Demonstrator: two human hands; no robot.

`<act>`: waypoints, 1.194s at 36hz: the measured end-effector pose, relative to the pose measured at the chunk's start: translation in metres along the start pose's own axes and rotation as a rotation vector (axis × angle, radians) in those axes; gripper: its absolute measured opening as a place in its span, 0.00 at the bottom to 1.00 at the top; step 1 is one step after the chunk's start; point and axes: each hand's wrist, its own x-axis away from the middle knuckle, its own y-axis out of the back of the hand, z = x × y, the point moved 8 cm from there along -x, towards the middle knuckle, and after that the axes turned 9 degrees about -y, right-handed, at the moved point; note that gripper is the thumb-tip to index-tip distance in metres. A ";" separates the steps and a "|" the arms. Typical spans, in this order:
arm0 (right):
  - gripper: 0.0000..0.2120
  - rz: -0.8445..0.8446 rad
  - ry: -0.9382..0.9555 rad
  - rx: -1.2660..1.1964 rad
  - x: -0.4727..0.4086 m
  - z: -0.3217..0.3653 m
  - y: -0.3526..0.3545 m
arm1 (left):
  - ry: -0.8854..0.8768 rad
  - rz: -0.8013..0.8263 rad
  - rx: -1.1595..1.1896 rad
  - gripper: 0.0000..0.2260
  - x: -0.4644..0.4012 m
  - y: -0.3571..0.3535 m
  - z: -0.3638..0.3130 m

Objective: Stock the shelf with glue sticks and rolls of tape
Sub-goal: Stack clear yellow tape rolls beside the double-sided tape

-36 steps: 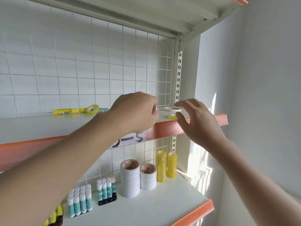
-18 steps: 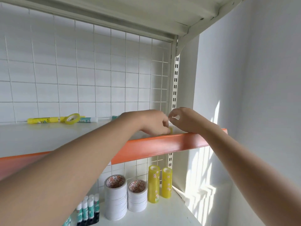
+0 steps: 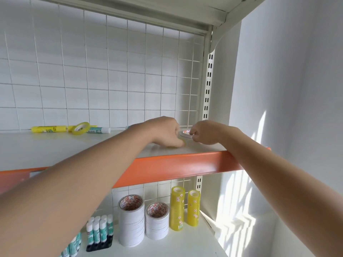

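Observation:
Both hands are on the upper shelf (image 3: 37, 151) near its right end. My right hand (image 3: 206, 133) pinches the near edge of a flat white tape roll (image 3: 185, 132) lying on the shelf. My left hand (image 3: 165, 131) has its fingers curled down over a small yellow tape roll (image 3: 182, 143), of which only a sliver shows. At the back left of the same shelf lie a yellow glue stick (image 3: 48, 129), a thin yellow tape roll (image 3: 81, 128) and a green-white glue stick (image 3: 98, 130).
The lower shelf (image 3: 167, 245) carries two stacks of white tape (image 3: 131, 219), two stacks of yellow tape (image 3: 177, 210) and several upright glue sticks (image 3: 99, 230). An orange lip (image 3: 185, 166) fronts the upper shelf. A wire grid backs it; a white wall is at the right.
The view has tilted up. Both hands have come down onto the shelf. My right hand went from open above the white roll to pinching it; my left hand lowered onto the yellow roll.

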 end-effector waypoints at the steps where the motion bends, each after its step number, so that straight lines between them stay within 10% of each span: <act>1: 0.16 -0.025 0.009 -0.022 0.003 0.000 0.002 | 0.006 -0.006 0.002 0.10 0.001 0.000 0.000; 18: 0.10 -0.543 -0.071 -0.228 0.091 0.010 0.058 | 0.037 -0.507 -0.159 0.24 0.069 0.059 0.004; 31: 0.08 -0.948 -0.003 -0.328 0.225 0.082 0.072 | -0.258 -0.939 -0.146 0.26 0.194 0.064 -0.034; 43: 0.10 -0.984 0.005 -0.230 0.299 0.123 -0.001 | -0.390 -0.954 0.054 0.22 0.267 -0.017 -0.023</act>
